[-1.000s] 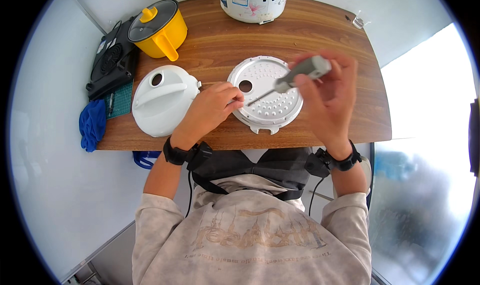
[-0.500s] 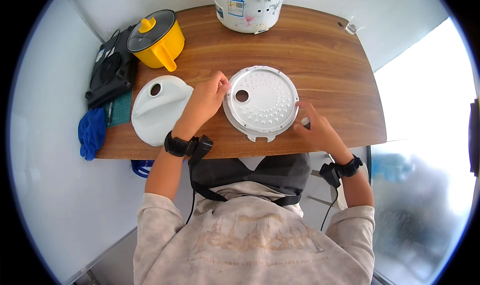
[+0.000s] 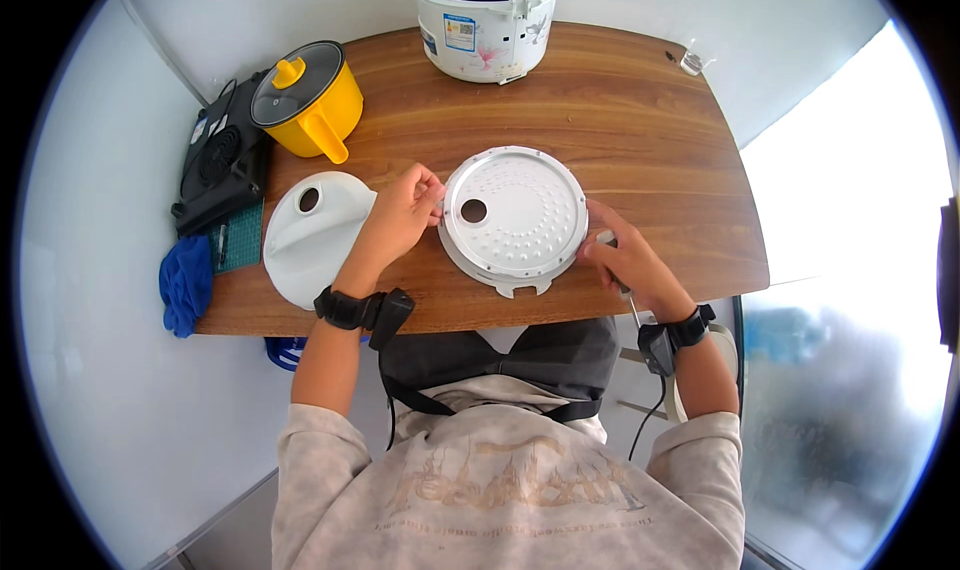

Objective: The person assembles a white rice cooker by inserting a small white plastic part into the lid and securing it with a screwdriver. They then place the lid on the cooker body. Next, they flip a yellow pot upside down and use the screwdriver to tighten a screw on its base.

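Observation:
A round rice cooker lid part [image 3: 525,215], with a silvery dimpled plate and one round hole, lies flat near the table's front edge. Its notched tab points toward me. At its left rim my left hand [image 3: 395,222] has fingers and thumb pinched together on the edge. My right hand [image 3: 642,268] is closed round a screwdriver [image 3: 625,291], whose thin metal shaft points back toward my wrist; the fingers of that hand touch the plate's right rim. Left of my left hand, partly behind the forearm, rests a white domed lid cover [image 3: 305,255] with an oval opening.
A white rice cooker body [image 3: 485,45] stands open at the back. At the left are a yellow pot [image 3: 335,105] with a glass lid, a black appliance [image 3: 215,170], a green mat [image 3: 240,235] and a blue cloth [image 3: 186,282]. A small clear container [image 3: 692,62] sits far right.
My right hand has closed in on the plate's right rim, and the screwdriver's shaft now shows below it. The whole scene sits slightly lower in view; the left hand stays at the left rim.

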{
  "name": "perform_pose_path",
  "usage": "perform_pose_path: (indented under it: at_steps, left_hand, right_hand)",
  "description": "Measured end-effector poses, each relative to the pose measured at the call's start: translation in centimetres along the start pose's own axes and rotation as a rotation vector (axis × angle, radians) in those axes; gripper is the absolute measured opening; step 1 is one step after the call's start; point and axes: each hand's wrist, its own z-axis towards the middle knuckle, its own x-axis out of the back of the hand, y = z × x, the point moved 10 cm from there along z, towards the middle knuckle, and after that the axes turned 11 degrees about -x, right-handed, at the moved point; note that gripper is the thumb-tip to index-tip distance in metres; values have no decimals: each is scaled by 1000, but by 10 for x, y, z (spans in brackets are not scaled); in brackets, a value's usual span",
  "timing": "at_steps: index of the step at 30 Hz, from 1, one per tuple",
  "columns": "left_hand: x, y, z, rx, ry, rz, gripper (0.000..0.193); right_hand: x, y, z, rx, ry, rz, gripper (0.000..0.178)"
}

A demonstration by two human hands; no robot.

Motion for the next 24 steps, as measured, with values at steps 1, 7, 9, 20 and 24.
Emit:
perform_pose_path:
  at_steps: [1, 7, 9, 20, 24]
  left_hand:
    - [1, -3, -4, 32, 5, -15, 22]
    - [1, 2, -28, 90, -12, 5, 23]
    - [-1, 3, -32, 27, -18, -58, 23]
    - [0, 12, -44, 15, 5, 84, 20]
    - [-1, 15, -43, 8, -3, 116, 19]
  right_hand:
    - [1, -5, 2, 19, -2, 16, 70]
    - [3, -23, 20, 6, -31, -43, 60]
    - [5, -28, 31, 30, -20, -103, 59]
    - [3, -43, 53, 5, -34, -148, 58]
    - [4, -39, 57, -2, -32, -152, 60]
